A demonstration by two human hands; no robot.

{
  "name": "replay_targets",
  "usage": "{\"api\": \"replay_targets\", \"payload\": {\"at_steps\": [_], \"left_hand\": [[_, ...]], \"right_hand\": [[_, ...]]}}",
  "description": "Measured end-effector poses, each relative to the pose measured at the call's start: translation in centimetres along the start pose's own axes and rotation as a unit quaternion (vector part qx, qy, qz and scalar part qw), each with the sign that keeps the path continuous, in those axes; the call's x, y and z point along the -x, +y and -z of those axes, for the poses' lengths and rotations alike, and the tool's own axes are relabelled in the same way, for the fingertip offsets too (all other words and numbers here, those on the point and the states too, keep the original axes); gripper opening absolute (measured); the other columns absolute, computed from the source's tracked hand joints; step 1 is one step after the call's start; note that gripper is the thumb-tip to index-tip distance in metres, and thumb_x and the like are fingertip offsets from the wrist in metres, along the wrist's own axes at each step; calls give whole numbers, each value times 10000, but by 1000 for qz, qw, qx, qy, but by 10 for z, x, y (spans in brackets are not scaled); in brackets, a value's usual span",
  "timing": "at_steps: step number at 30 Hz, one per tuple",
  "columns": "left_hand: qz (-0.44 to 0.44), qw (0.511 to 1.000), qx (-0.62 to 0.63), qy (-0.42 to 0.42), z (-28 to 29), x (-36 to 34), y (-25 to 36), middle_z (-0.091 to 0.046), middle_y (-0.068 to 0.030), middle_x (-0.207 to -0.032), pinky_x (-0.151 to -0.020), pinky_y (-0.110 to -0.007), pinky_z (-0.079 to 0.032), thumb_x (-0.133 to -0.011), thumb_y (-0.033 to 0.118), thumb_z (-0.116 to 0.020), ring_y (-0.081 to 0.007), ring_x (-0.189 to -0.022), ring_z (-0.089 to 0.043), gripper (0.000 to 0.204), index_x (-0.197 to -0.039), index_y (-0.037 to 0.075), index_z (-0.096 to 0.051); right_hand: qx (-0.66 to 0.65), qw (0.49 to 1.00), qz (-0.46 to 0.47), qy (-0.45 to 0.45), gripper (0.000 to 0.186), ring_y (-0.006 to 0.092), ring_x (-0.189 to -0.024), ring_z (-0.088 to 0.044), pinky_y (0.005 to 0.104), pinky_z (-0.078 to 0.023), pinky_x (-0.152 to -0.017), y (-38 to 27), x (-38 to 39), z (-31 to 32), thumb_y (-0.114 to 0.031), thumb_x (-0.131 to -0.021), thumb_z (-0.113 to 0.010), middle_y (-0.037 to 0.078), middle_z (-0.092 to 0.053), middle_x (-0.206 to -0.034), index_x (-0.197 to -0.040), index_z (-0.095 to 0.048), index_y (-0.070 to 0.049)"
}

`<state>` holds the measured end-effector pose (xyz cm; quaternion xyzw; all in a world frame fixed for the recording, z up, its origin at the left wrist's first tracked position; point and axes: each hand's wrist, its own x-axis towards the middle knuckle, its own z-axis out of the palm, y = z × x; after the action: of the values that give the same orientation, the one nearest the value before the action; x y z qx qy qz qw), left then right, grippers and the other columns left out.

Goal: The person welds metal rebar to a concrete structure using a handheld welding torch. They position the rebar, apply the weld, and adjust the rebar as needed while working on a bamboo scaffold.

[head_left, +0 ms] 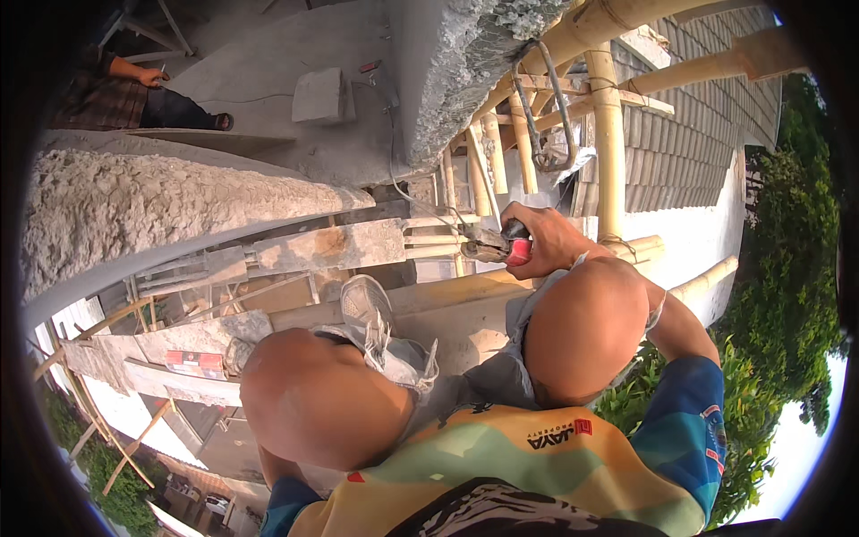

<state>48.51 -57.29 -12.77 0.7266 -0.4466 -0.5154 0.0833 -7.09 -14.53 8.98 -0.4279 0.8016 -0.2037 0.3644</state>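
My right hand [550,237], beyond my bare right knee [586,331], is closed around a red and black power tool [519,252] with a metal head, which looks like an angle grinder. A cord [407,197] runs from it up toward the concrete ledge. My left hand is out of sight behind my left knee [313,394]; only part of that arm shows at the lower edge. My white shoe [367,309] rests just left of the tool, among bamboo and boards.
Another person's hand [150,76] holds a small thin object at upper left, near a concrete block [318,94]. Rough concrete beams [161,206], bamboo scaffolding [607,143], a bent metal bar [564,152], stained planks [327,246] and a tiled roof [680,143] surround me. Trees [769,268] stand at right.
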Motion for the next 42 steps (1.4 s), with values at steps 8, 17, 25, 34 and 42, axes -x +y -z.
{"api": "replay_targets", "payload": {"at_steps": [8,17,25,34,42], "left_hand": [[-29,995,-78,-58,-35,-6,38,-658,-127,-919,-716,-400,-490,-827,154,-642,-247,-824,-600,283,-1079,37,-589],[-125,964,-183,-147,-75,92,112,-658,-118,-1024,-840,-420,-484,-847,204,-678,-273,-986,-600,385,-1198,92,-566],[-250,796,-379,-399,-156,226,225,-657,-110,-1117,-951,-438,-479,-864,249,-709,-297,-1129,-601,480,-1303,142,-546],[-445,551,-295,-641,-347,266,159,-649,-165,-1144,-1010,-413,-457,-899,302,-691,-310,-1164,-596,515,-1330,76,-525],[-386,569,-328,-648,-339,258,132,-641,-187,-1174,-993,-420,-467,-919,334,-665,-327,-1160,-599,509,-1323,54,-530]], "right_hand": [[-64,989,-111,71,596,393,-848,-676,452,-528,-730,-50,25,-4,-231,-651,-832,180,-679,-883,-1141,-525,-89],[-190,965,23,181,535,353,-802,-673,409,-522,-708,-32,-2,-74,-201,-623,-847,134,-655,-882,-1034,-520,-98],[-150,947,141,247,635,327,-780,-649,399,-519,-663,-13,-3,-89,-174,-562,-918,122,-622,-929,-1032,-501,-80],[-121,898,226,358,665,297,-745,-674,384,-537,-629,-8,0,-111,-213,-600,-941,134,-625,-902,-1071,-494,-67],[-206,909,200,301,608,288,-871,-657,394,-531,-738,-13,13,-112,-167,-604,-929,128,-630,-997,-1079,-560,-78]]}}
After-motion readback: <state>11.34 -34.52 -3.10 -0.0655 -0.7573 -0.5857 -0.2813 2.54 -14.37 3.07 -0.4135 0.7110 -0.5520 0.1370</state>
